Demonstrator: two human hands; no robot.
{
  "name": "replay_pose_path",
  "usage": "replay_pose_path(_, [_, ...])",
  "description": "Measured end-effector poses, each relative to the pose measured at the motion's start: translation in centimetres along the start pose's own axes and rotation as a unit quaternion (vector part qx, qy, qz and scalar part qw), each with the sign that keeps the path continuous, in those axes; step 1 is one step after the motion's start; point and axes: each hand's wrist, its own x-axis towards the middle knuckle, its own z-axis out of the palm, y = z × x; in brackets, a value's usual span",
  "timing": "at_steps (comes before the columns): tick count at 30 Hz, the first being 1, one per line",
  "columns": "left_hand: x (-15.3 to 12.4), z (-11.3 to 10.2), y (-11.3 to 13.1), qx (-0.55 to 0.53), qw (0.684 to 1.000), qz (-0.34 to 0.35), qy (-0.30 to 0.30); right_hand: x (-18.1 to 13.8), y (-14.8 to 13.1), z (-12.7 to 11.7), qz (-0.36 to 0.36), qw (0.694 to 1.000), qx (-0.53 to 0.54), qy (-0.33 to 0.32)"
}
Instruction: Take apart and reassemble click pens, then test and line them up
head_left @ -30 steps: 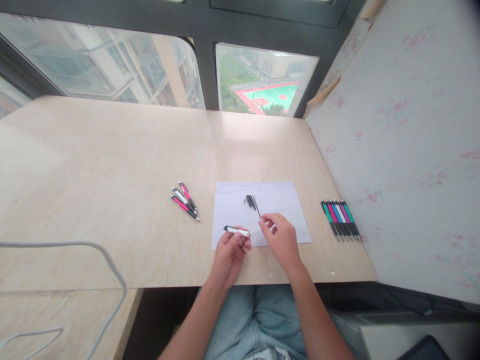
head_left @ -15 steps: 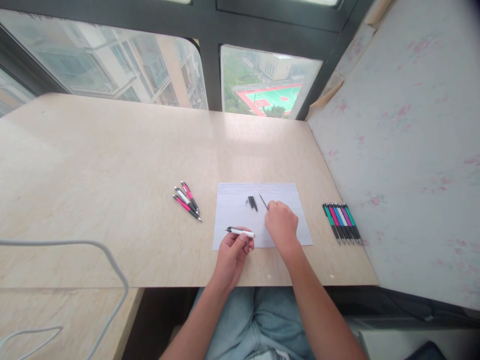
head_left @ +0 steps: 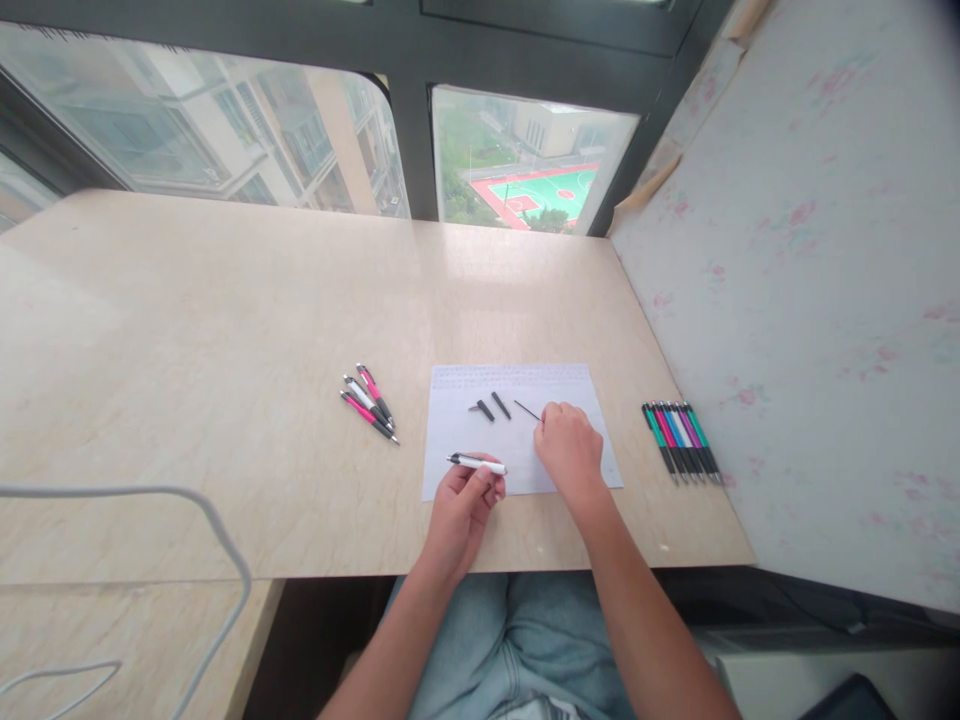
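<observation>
Between the thumb and fingers of my left hand (head_left: pixel 466 505) is a white pen barrel (head_left: pixel 487 466) with a dark clip end pointing left. My right hand (head_left: pixel 570 448) is closed on a thin dark pen refill (head_left: pixel 526 409), whose tip sticks out to the upper left. Below both hands lies a sheet of white paper (head_left: pixel 454 425) with rows of writing along its top. Two black pen grips rest on it: one grip (head_left: pixel 486 410) has a small thin piece at its left end, and the other grip (head_left: pixel 501 405) lies just to its right.
To the left lie three pens (head_left: pixel 369 405), two pink and one white. Several coloured pens (head_left: pixel 681 443) form a neat row near the floral wall (head_left: pixel 810 350). A grey cable (head_left: pixel 217 520) loops over the tabletop (head_left: pixel 225 350) at the left. Windows stand behind.
The two black grips on the paper have shifted and now lie further apart. My right hand has moved slightly right with the refill. My left hand still holds the barrel.
</observation>
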Motion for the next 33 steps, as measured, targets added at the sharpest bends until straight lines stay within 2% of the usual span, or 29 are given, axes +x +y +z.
replay_pose_path(6, [0.0,-0.1,0.0,0.002,1.000,0.001,-0.002,0.4,0.4,-0.1,-0.020,0.999,0.035,0.016])
replay_pose_path(10, [0.0,0.0,0.0,0.000,1.000,0.003,0.000,-0.4,1.2,-0.1,-0.011,0.991,0.128,0.023])
replay_pose_path(12, [0.0,0.0,0.0,-0.003,1.000,0.004,-0.001,-1.4,1.9,-0.1,-0.021,0.973,0.231,0.003])
replay_pose_path(15, [0.1,-0.2,-0.2,-0.005,1.000,0.005,-0.004,-3.4,3.1,-0.3,-0.041,0.914,0.403,-0.030])
replay_pose_path(18, [0.2,-0.2,-0.2,-0.002,1.000,0.008,0.001,-5.4,4.3,-0.6,-0.032,0.875,0.481,-0.045])
replay_pose_path(23, [0.3,-0.1,-0.3,0.005,1.000,0.010,0.007,-7.1,5.6,-0.8,-0.039,0.860,0.507,-0.036])
replay_pose_path(28, [0.3,-0.1,-0.3,0.013,1.000,0.018,0.006,-7.2,5.7,-1.3,-0.058,0.865,0.498,-0.019])
replay_pose_path(33, [0.2,0.0,-0.4,0.040,0.999,0.019,-0.004,-7.1,4.5,-2.2,-0.092,0.881,0.464,-0.003])
